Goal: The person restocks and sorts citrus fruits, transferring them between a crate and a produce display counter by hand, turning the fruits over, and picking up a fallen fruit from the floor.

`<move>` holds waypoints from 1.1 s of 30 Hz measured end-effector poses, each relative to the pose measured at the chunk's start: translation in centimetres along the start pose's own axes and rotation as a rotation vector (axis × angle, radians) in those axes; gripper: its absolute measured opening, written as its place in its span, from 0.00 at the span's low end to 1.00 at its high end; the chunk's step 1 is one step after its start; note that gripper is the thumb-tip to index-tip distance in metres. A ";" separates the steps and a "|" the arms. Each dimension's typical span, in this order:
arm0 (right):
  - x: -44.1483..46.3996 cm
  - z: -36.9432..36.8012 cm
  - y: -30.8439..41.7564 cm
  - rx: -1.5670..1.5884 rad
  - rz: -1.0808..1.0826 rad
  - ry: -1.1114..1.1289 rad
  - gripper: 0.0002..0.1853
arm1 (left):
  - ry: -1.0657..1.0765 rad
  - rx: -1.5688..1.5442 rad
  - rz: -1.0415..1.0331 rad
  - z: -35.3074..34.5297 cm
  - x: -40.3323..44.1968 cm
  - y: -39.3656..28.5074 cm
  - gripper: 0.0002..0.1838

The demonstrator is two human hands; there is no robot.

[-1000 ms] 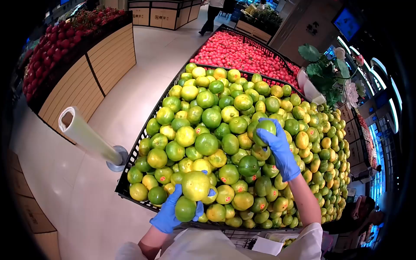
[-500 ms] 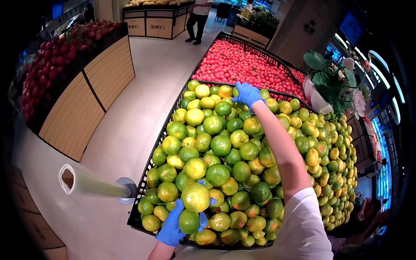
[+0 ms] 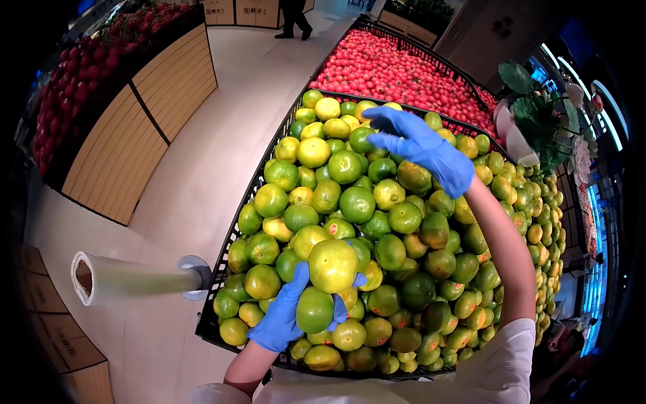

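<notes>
My left hand (image 3: 281, 315), in a blue glove, is wrapped round two mandarins above the near part of the crate. One is a large yellow mandarin (image 3: 334, 264); the other, just below it, is a green mandarin (image 3: 314, 310). Fingertips show past their right side. Over the far part of the pile, my right hand (image 3: 427, 148), gloved too, has its thumb and fingers apart with nothing between them. Green and yellow mandarins (image 3: 357, 205) lie heaped beneath both hands in a black slatted crate (image 3: 237, 225).
Beyond the mandarins lies a bed of small red tomatoes (image 3: 383, 64). A plastic-bag roll (image 3: 134, 278) juts out at the left. Flowers in a white pot (image 3: 517, 138) stand at the right. Across the aisle is a wooden fruit stand (image 3: 134, 135); a person's legs (image 3: 293, 17) show at the top.
My right hand has come back from the far edge of the crate, lifted off the fruit and opened. My left hand keeps both mandarins and sits higher in view.
</notes>
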State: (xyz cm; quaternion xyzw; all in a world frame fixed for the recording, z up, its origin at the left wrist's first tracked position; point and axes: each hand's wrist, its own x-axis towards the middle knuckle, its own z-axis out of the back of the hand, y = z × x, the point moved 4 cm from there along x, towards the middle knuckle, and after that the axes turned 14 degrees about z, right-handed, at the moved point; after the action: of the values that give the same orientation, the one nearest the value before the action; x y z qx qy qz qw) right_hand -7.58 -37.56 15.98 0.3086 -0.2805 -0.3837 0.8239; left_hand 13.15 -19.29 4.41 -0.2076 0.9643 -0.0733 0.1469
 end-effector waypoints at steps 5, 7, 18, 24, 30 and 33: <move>-6.3 -8.8 8.5 0.080 0.346 0.475 0.35 | -0.144 0.080 0.075 -0.9 1.2 0.1 0.38; -7.5 -9.6 8.3 -0.177 0.334 0.489 0.33 | -0.099 0.188 0.108 -0.1 1.7 0.3 0.36; -0.9 5.6 -5.0 -0.616 0.109 0.063 0.31 | -0.075 0.096 0.127 -2.1 2.1 -0.9 0.27; 0.1 11.4 -18.1 -0.685 -0.204 -0.021 0.34 | -0.070 0.004 0.116 -1.3 2.2 -0.5 0.26; 0.3 10.6 -19.6 -0.777 -0.250 0.002 0.32 | -0.141 -0.016 0.127 -0.7 1.8 -0.1 0.26; 0.2 10.9 -19.5 -0.722 -0.325 -0.034 0.31 | -0.168 -0.089 0.096 -0.5 2.0 0.0 0.25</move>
State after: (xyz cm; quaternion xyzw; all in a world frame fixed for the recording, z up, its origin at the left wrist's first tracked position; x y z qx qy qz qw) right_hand -24.04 -50.95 9.03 0.0330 -0.0887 -0.5881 0.8032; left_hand 11.24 -20.11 4.40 -0.1726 0.9598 -0.0057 0.2214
